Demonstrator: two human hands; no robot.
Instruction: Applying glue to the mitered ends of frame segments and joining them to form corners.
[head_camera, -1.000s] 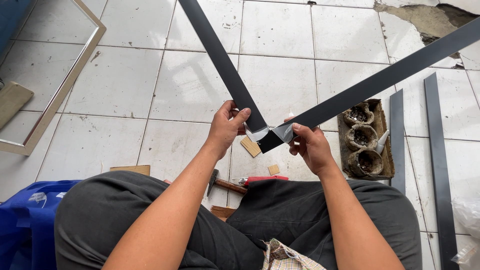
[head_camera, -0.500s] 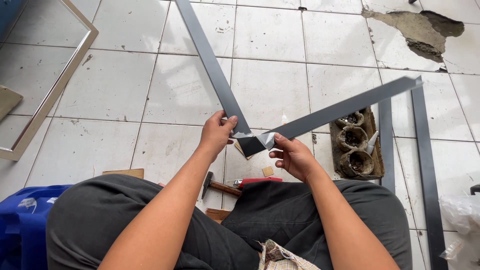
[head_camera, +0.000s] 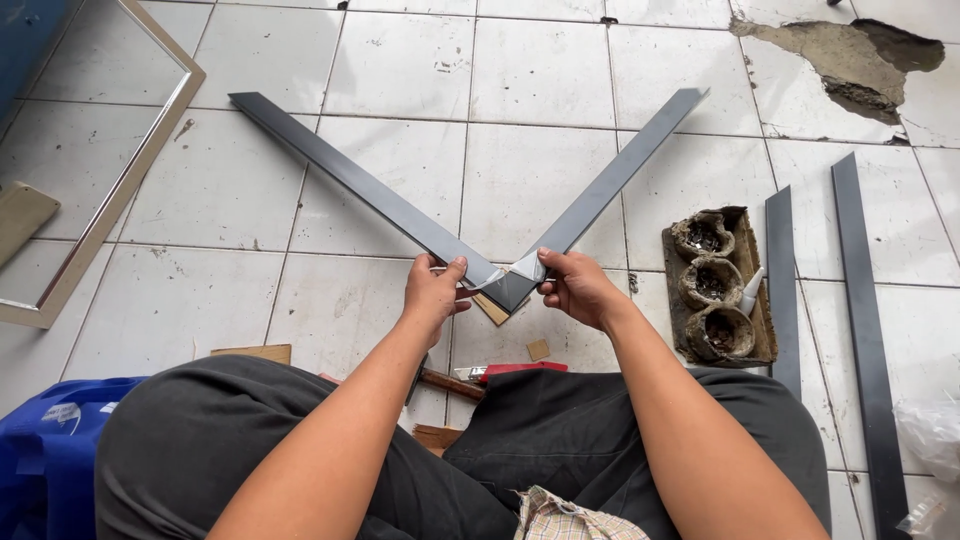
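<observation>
Two long dark grey metal strips meet in a V at their mitred ends over the white tiled floor. My left hand (head_camera: 436, 293) grips the near end of the left strip (head_camera: 350, 185). My right hand (head_camera: 575, 285) grips the near end of the right strip (head_camera: 615, 180). The joined corner (head_camera: 508, 284) sits between my thumbs, with pale tape or film showing on it. A small wooden block (head_camera: 492, 310) lies under the corner. Both strips lie low, their far ends down near the tiles.
A brown tray (head_camera: 715, 285) with three dirty round cups lies right of my hand. Two more dark strips (head_camera: 860, 300) lie at the right. A silver frame (head_camera: 120, 190) lies at the left. A hammer (head_camera: 450, 383) and a red tool rest by my knees.
The two strips have come down from a raised tilt toward the floor and their far ends are now in view. My hands stay on the corner joint.
</observation>
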